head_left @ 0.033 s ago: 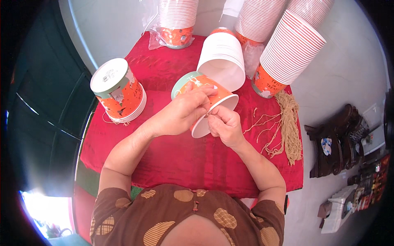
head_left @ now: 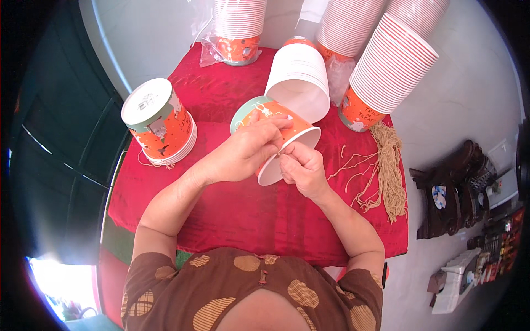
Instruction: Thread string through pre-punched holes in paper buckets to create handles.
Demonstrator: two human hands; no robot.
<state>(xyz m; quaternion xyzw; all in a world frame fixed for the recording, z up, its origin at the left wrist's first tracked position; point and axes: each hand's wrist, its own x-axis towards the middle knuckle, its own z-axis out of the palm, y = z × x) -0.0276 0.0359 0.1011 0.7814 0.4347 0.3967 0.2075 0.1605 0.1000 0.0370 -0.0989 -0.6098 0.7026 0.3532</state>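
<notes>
An orange-and-green paper bucket (head_left: 298, 126) with a white rim lies tilted over the red cloth, its mouth toward me and to the right. My left hand (head_left: 245, 148) is closed over its side, fingers across the printed wall. At the rim, the thumb and fingers of my right hand (head_left: 301, 168) pinch together on a small bit of tan twine (head_left: 277, 155); most of it is hidden by the fingers. Just behind lies a stack of white-lined buckets (head_left: 301, 69), open end facing me. To the right rests a bundle of tan twine (head_left: 390, 174) with loose strands.
Upside-down buckets (head_left: 160, 124) stand stacked at the left, a twine strand by their rims. Tall bucket stacks rise at the back (head_left: 238, 27) and back right (head_left: 389, 69), some in clear plastic. A red cloth (head_left: 237, 218) covers the table. Dark carved furniture (head_left: 452, 190) stands off to the right.
</notes>
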